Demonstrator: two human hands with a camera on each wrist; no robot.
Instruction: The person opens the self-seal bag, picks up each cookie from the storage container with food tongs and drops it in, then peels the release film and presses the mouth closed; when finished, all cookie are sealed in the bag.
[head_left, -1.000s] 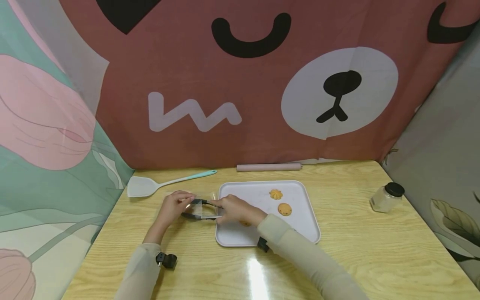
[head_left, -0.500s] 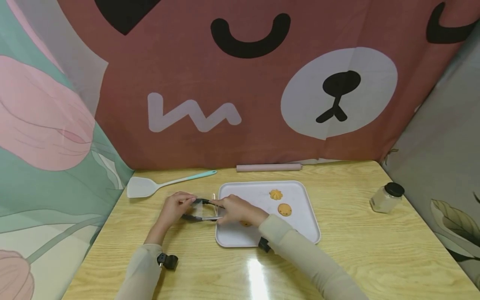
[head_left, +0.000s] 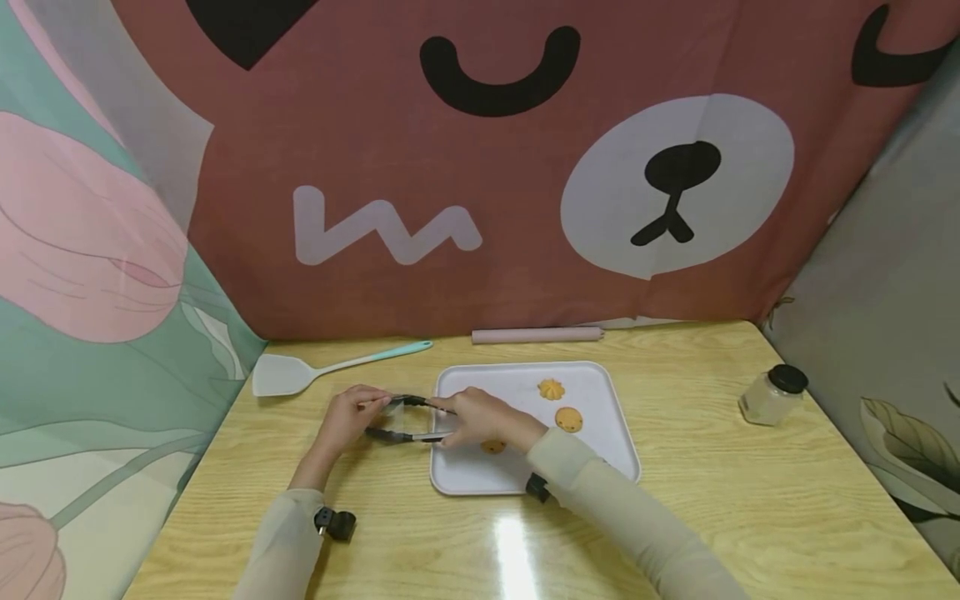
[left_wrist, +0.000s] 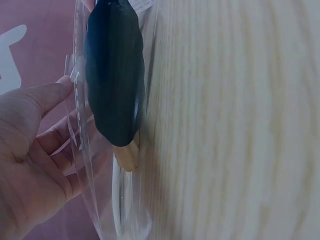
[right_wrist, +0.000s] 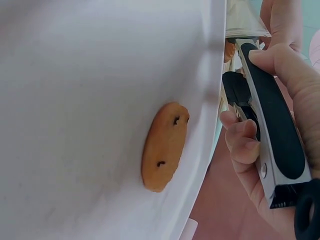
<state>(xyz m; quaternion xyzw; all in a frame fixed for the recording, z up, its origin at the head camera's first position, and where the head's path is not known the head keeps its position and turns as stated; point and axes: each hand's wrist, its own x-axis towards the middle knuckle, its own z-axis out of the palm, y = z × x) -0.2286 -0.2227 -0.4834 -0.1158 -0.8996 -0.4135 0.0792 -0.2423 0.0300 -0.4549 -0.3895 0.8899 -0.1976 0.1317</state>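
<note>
My left hand point(head_left: 351, 417) pinches the edge of a clear plastic bag point(left_wrist: 85, 150) between thumb and fingers, left of the tray. In my right hand point(head_left: 480, 419) are tongs point(right_wrist: 272, 115), their arms apart and pointing left. One dark tong tip point(left_wrist: 115, 75) shows at the bag in the left wrist view, with part of a cookie point(left_wrist: 126, 157) just below it. The white tray point(head_left: 465, 481) carries a flower-shaped cookie point(head_left: 551, 389), a round cookie point(head_left: 568, 419) and another cookie point(head_left: 492, 447) partly behind my right hand.
A white spatula point(head_left: 281, 375) with a turquoise handle lies at the back left. Behind the tray is a pink rod point(head_left: 537, 335). Toward the right stands a clear jar point(head_left: 768, 400) with a black lid. A printed curtain point(head_left: 375, 292) hangs along the table's back edge.
My right hand and the tongs have shifted slightly to the right, and the tong arms stand a little wider apart. My left hand has hardly moved.
</note>
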